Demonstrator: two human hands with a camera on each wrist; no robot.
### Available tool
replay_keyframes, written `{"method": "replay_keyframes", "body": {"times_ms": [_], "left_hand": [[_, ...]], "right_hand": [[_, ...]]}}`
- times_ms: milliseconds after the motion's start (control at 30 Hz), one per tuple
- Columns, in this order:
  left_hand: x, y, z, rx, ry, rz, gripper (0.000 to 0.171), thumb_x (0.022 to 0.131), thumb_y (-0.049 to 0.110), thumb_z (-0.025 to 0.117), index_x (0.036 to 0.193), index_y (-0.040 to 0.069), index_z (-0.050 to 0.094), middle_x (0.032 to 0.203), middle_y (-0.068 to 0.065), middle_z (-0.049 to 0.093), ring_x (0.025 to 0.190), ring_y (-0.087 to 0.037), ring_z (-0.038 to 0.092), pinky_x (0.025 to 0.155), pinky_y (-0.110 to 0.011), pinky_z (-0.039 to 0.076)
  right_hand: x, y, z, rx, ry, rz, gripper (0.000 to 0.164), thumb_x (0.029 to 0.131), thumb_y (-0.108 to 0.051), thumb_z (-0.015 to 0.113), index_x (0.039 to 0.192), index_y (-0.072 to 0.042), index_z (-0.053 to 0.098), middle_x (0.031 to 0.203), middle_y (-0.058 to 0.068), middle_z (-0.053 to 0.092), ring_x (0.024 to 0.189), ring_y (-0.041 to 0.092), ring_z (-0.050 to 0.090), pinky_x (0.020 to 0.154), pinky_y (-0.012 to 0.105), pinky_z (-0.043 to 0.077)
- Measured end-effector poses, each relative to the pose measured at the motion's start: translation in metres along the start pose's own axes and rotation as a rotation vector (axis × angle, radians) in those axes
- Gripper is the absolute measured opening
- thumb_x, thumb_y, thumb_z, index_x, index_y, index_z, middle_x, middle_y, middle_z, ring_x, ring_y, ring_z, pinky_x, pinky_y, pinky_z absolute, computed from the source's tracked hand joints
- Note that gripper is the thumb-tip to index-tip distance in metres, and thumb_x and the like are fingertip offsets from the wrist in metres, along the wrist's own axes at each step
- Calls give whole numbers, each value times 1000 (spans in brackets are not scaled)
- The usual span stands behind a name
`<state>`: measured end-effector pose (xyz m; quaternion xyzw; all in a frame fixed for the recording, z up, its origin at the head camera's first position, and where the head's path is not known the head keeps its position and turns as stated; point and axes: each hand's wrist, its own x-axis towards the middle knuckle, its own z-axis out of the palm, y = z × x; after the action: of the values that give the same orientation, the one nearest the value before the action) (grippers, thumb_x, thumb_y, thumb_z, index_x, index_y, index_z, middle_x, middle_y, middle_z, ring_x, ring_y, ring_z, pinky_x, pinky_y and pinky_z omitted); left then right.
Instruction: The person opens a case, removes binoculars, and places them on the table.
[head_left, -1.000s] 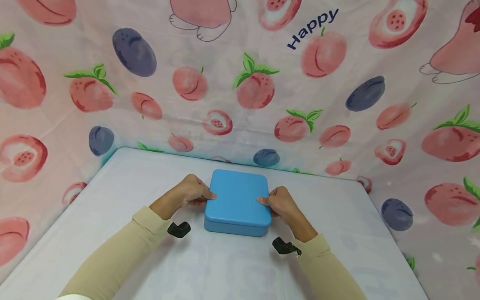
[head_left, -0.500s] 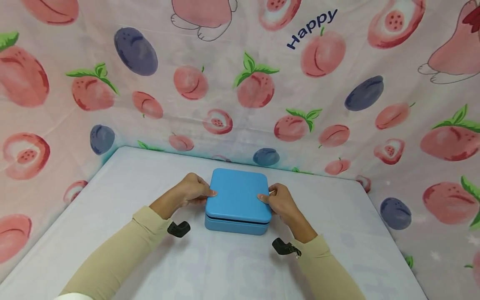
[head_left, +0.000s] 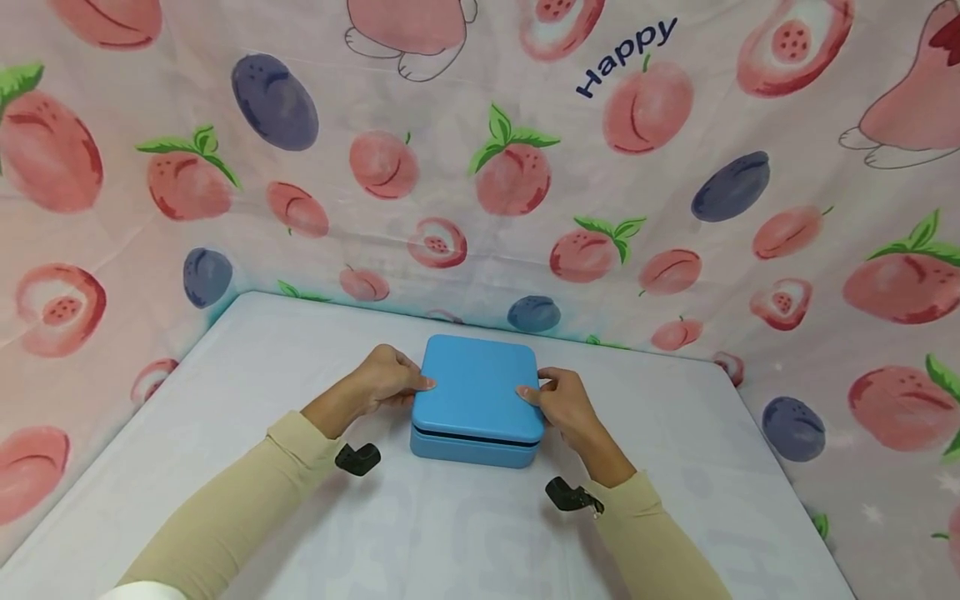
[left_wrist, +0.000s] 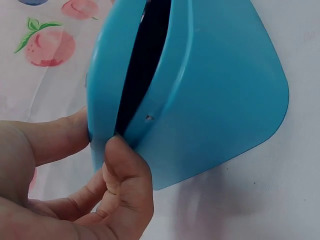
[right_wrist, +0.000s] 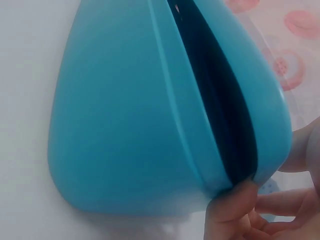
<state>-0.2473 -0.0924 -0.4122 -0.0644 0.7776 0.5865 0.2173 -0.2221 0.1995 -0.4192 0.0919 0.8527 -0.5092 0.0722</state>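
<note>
A blue rectangular box (head_left: 472,452) with rounded corners stands on the white table. Its flat blue lid (head_left: 482,382) is raised along the near edge, leaving a narrow dark gap. My left hand (head_left: 385,377) pinches the lid's left edge, thumb on top and fingers beneath. On the opposite side my right hand (head_left: 564,406) grips the lid the same way. In the left wrist view the gap between lid (left_wrist: 106,75) and box body (left_wrist: 220,100) runs up from the fingertips. The right wrist view shows a wide dark opening beside the lid (right_wrist: 267,125); the contents are hidden.
The box sits toward the back of the white-covered table (head_left: 300,333). A fruit-printed cloth (head_left: 450,108) hangs behind and along both sides. A small black device (head_left: 357,459) sits at the left cuff, another black device (head_left: 567,494) at the right.
The lid was seated flush one second ago; its near edge has since come up, and a dark gap shows. Both hands keep their hold on the sides with only slight movement.
</note>
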Motion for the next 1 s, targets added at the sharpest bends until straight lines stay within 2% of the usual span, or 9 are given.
{"method": "replay_keyframes", "body": {"times_ms": [467, 767, 1000], "left_hand": [[5, -1, 2, -69, 44, -4, 50, 90, 15, 83, 130, -5, 60, 104, -12, 66, 71, -12, 61, 63, -22, 57], [4, -1, 2, -97, 51, 4, 53, 92, 16, 80, 137, -3, 60, 102, -12, 68, 71, -13, 61, 64, -22, 57], [5, 2, 0, -134, 47, -26, 51, 94, 16, 79, 138, -3, 60, 115, -15, 63, 77, -16, 61, 67, -22, 57]], "right_hand": [[3, -2, 0, 9, 1, 11, 64, 98, -19, 73, 152, 5, 47, 95, 11, 56, 69, 15, 51, 57, 25, 47], [5, -4, -1, 20, -3, 27, 66, 99, -22, 73, 153, 4, 46, 97, 11, 55, 71, 16, 50, 58, 25, 47], [5, -8, 0, 44, -8, 48, 64, 100, -22, 71, 153, 5, 46, 95, 10, 55, 69, 15, 49, 59, 26, 45]]}}
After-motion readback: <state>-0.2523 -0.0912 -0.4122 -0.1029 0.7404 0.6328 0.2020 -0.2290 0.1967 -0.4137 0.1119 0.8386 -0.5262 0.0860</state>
